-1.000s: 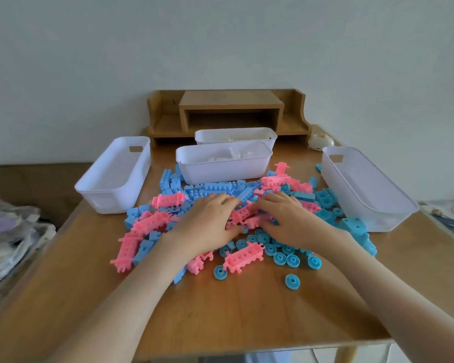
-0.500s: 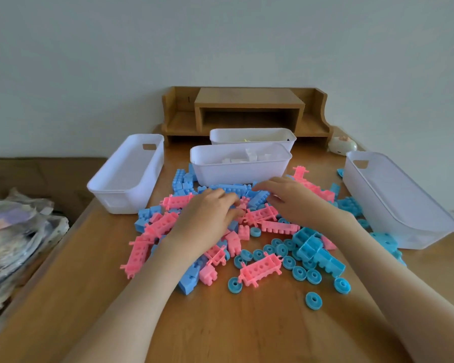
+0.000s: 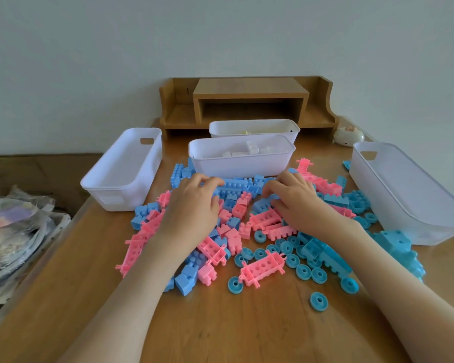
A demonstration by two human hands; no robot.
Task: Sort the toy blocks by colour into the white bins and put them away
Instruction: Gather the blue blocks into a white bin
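A heap of pink and blue toy blocks (image 3: pixel 236 213) lies spread over the wooden table (image 3: pixel 220 326), with several teal wheels (image 3: pixel 303 271) at its near edge. My left hand (image 3: pixel 194 205) rests palm down on the heap's left part, fingers curled onto a long blue block (image 3: pixel 233 185). My right hand (image 3: pixel 294 200) lies palm down on the right part, fingertips on blue pieces. Neither hand visibly lifts anything. An empty white bin (image 3: pixel 123 169) stands at left, another (image 3: pixel 404 195) at right. A middle bin (image 3: pixel 241 159) holds white blocks; the back bin (image 3: pixel 254 127) holds yellowish pieces.
A wooden desk shelf (image 3: pixel 249 100) stands against the wall behind the bins. A small cream-coloured object (image 3: pixel 348 135) sits at the back right. Plastic bags and clutter (image 3: pixel 16 231) lie beyond the table's left edge.
Both hands have slid away from me across the heap, toward the middle bin, and spread apart. The view has shifted left, so everything appears further right.
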